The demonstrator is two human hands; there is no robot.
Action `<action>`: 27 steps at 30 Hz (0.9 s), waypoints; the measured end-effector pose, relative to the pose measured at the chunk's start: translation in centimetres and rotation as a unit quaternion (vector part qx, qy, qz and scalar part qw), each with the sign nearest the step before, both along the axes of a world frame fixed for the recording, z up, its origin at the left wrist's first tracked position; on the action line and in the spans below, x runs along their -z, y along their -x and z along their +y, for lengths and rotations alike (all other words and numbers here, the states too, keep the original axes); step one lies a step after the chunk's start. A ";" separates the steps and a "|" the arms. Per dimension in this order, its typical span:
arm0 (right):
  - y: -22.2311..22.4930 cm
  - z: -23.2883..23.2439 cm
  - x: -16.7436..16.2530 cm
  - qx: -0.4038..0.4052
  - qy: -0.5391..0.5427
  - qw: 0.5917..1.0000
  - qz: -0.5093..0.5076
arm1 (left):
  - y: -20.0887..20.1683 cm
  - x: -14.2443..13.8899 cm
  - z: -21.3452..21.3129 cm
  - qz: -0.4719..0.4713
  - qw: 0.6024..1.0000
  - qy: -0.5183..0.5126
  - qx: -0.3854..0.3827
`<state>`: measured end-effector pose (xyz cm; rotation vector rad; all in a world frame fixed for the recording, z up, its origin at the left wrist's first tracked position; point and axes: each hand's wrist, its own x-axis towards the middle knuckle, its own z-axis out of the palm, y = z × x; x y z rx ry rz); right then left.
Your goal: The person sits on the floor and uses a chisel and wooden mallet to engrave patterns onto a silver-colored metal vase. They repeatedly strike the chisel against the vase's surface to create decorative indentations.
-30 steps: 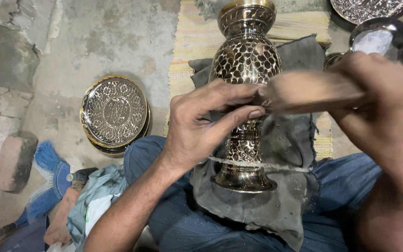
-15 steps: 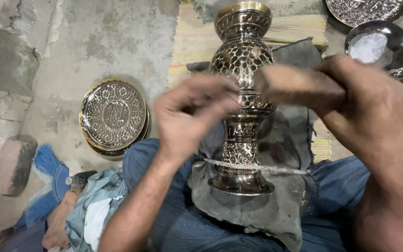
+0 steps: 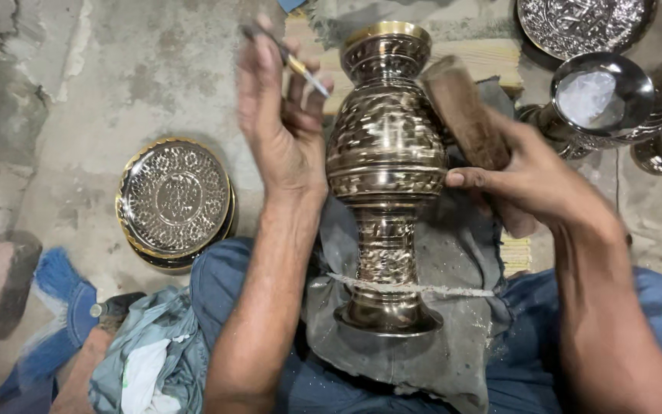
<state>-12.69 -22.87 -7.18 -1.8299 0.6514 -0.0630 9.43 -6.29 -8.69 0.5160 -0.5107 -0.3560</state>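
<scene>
An engraved brass vase (image 3: 386, 165) stands upright on a grey cloth (image 3: 438, 337) over my lap, tied down by a thin cord (image 3: 415, 287) across its stem. My left hand (image 3: 281, 123) is raised just left of the vase body and pinches a thin metal chisel (image 3: 293, 57) between the fingers. My right hand (image 3: 534, 180) is to the right of the vase and grips a wooden mallet (image 3: 465, 111), whose head points up beside the vase's shoulder. The vase's pattern is blurred, as if it is turning.
A stack of engraved round brass plates (image 3: 174, 201) lies on the concrete floor at left. Another engraved plate (image 3: 580, 27) and shiny metal vessels (image 3: 599, 100) stand at top right. Crumpled rags (image 3: 147, 360) and a blue cloth (image 3: 59, 280) lie at bottom left. A woven mat (image 3: 499, 65) lies behind the vase.
Both hands moved apart off the front of the vase: the left rose to its left side, the right dropped to its right with the mallet. The vase appears rotated.
</scene>
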 end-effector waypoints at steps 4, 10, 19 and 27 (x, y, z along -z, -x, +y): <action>-0.9 -0.8 0.5 -0.043 -0.029 0.999 0.008 | 2.4 -4.3 -0.5 -0.175 0.983 -0.054 -0.006; 0.2 0.5 -1.5 0.005 0.056 0.996 0.067 | 5.4 -8.3 3.2 -0.293 0.887 -0.351 -0.065; 3.2 2.8 -2.6 0.009 0.330 0.944 0.009 | 8.3 -9.1 5.6 -0.553 0.737 -0.386 -0.030; 4.8 4.2 -2.9 0.060 0.370 0.919 -0.121 | 8.2 -9.9 5.8 -0.507 0.748 -0.428 0.023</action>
